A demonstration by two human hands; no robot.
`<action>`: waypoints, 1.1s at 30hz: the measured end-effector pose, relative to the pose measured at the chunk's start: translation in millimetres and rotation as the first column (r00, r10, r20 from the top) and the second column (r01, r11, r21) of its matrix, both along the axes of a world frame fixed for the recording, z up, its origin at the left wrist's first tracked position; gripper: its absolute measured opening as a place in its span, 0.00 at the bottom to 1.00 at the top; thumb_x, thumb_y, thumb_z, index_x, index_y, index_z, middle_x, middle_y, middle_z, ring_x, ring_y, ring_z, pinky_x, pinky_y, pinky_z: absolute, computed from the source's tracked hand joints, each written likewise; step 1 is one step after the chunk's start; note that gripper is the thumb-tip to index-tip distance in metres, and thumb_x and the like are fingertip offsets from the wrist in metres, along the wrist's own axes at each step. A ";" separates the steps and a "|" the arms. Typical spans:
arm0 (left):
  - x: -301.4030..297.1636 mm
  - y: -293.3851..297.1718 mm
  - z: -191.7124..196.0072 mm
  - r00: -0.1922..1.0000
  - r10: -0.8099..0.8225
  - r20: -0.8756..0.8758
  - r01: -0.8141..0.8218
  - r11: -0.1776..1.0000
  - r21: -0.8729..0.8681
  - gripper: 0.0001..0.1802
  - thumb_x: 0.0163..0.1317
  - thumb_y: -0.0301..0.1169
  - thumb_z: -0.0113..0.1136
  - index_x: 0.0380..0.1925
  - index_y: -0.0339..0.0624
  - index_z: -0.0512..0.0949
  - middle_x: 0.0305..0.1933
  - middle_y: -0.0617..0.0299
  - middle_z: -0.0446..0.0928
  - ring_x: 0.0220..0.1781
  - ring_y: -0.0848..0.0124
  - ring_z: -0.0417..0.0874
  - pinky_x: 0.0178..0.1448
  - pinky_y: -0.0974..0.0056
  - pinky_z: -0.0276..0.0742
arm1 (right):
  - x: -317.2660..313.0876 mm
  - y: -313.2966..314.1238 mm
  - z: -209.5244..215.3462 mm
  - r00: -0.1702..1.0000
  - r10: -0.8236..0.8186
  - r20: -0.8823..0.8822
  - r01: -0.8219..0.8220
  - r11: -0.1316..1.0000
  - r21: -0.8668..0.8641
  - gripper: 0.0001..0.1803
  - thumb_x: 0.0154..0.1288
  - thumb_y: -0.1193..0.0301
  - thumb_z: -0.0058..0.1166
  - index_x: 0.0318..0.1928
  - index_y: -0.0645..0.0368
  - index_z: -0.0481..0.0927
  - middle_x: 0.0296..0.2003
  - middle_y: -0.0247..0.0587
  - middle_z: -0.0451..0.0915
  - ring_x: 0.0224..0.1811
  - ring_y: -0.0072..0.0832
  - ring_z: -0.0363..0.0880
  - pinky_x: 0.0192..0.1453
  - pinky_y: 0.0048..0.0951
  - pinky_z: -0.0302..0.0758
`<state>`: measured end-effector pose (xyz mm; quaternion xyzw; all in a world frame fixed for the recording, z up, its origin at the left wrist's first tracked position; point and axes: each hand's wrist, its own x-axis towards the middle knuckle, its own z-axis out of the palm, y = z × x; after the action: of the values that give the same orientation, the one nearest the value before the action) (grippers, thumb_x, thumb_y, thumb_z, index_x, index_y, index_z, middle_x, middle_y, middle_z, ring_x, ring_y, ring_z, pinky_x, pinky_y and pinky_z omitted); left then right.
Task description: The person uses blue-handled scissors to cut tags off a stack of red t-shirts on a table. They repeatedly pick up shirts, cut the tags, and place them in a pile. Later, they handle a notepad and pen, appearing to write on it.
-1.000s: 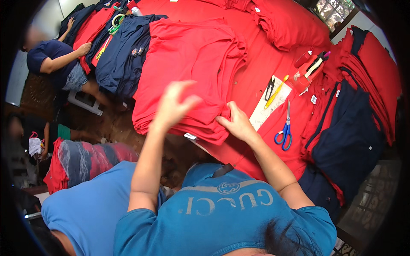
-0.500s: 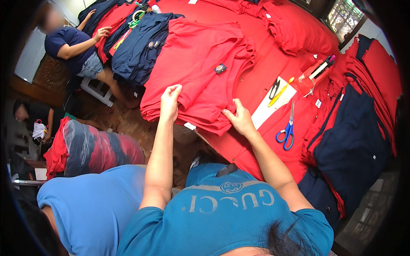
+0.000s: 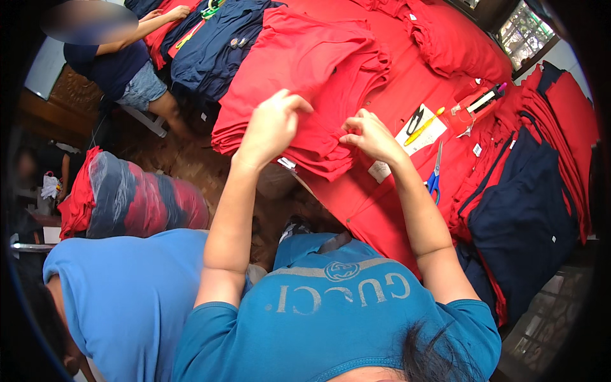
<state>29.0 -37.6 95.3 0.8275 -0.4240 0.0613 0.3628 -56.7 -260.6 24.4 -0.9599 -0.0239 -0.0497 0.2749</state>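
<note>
Stack [image 3: 299, 57]: on the table [image 3: 372, 223], at its left edge
Garments [image 3: 219, 60]: left of the stack, farther back
Snips [image 3: 415, 120]: on the paper [image 3: 433, 134], right of the stack
Scissors [image 3: 437, 168]: just nearer than the paper
Pile [image 3: 525, 197]: right of the scissors
Bundle [image 3: 146, 197]: left of the table, apart from it

Bright window [image 3: 526, 32] at upper right, dim floor [image 3: 202, 170], black-rimmed fisheye distortion.
</note>
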 end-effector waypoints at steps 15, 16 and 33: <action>35.2 25.8 -79.4 0.607 -0.180 -0.774 -0.436 0.739 -0.514 0.19 0.68 0.31 0.57 0.57 0.37 0.72 0.47 0.57 0.77 0.49 0.76 0.76 0.55 0.69 0.72 | -4.3 -1.7 20.6 0.988 -0.023 -0.151 0.061 0.967 0.249 0.19 0.57 0.62 0.65 0.34 0.66 0.74 0.26 0.49 0.77 0.30 0.36 0.77 0.38 0.35 0.72; 28.3 23.0 -72.2 0.641 -0.196 -0.742 -0.389 0.751 -0.534 0.20 0.68 0.32 0.57 0.57 0.37 0.71 0.49 0.56 0.77 0.51 0.75 0.76 0.56 0.68 0.72 | 0.8 3.1 26.6 0.993 -0.037 -0.114 0.060 0.975 0.213 0.20 0.58 0.62 0.63 0.32 0.66 0.71 0.23 0.49 0.75 0.26 0.35 0.75 0.34 0.36 0.70; -9.2 2.0 -34.1 0.928 -0.088 -0.362 0.157 0.974 0.164 0.11 0.59 0.27 0.50 0.37 0.37 0.81 0.33 0.54 0.74 0.42 0.61 0.76 0.53 0.61 0.71 | 8.1 0.5 21.5 0.968 0.165 -0.189 -0.107 0.954 0.281 0.15 0.56 0.64 0.64 0.33 0.63 0.76 0.28 0.45 0.78 0.33 0.30 0.77 0.40 0.35 0.72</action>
<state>19.8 -35.6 61.2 0.8277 -0.4073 -0.1514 0.3551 -48.6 -260.0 45.9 -0.9097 -0.0541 0.0687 0.4060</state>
